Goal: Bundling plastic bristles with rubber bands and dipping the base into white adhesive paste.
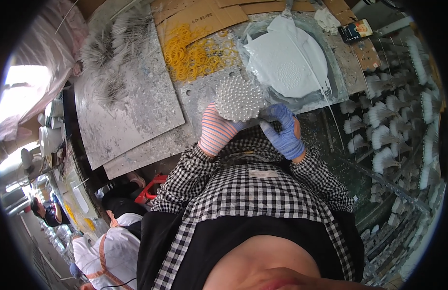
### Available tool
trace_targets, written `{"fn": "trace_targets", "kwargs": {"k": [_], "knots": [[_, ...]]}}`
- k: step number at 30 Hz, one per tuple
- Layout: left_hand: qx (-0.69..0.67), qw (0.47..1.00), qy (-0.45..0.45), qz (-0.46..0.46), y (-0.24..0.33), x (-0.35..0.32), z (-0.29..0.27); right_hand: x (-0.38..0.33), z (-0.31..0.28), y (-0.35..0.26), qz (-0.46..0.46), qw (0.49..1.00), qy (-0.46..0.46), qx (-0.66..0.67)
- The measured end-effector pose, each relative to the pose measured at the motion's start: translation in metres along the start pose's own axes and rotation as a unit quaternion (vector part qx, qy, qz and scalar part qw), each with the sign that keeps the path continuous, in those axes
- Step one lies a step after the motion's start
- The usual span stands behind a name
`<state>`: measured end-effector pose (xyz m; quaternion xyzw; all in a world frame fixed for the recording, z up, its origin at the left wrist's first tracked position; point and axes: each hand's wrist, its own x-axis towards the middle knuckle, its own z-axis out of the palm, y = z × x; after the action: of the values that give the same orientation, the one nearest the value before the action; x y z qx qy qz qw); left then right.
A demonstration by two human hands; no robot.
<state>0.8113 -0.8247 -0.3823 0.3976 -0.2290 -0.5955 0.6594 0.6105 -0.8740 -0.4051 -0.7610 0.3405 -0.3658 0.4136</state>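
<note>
A round, domed grey cluster covered in white bead-like tips [240,99] is held over the front edge of the worktable. My left hand [217,126], in a striped pink glove, is closed around its lower left side. Beside its lower right edge, my right hand [285,131] in a blue glove has curled fingers and thumb against it. The underside of the cluster is hidden. Just beyond lies a wide round spread of white paste [301,58], its surface pitted with small dimples. A long thin strip smeared with paste crosses it.
Yellow rubber bands [187,58] lie heaped by a cardboard sheet [204,18]. Loose grey bristles [110,53] rest on a board [137,116] at left. A phone [355,31] sits at the back right. Racks of white bristle tufts [386,135] stand right. Another person [108,251] is at lower left.
</note>
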Motion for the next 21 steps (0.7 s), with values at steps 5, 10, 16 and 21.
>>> {"fn": "trace_targets", "kwargs": {"k": [5, 10, 16, 21], "knots": [[0.225, 0.969, -0.079, -0.057, -0.016, 0.000, -0.015, 0.004, -0.003, -0.008, 0.079, 0.995, -0.045, 0.047], [-0.056, 0.991, -0.055, -0.108, -0.018, 0.000, -0.010, 0.022, -0.006, -0.021, 0.111, 0.977, -0.142, 0.110], [0.374, 0.920, 0.015, 0.113, -0.002, 0.006, -0.010, 0.073, -0.018, -0.016, -0.183, 0.976, -0.117, 0.014], [-0.232, 0.905, -0.159, -0.318, 0.033, 0.015, 0.007, 0.095, -0.026, -0.032, -0.322, 0.934, -0.132, -0.082]]}}
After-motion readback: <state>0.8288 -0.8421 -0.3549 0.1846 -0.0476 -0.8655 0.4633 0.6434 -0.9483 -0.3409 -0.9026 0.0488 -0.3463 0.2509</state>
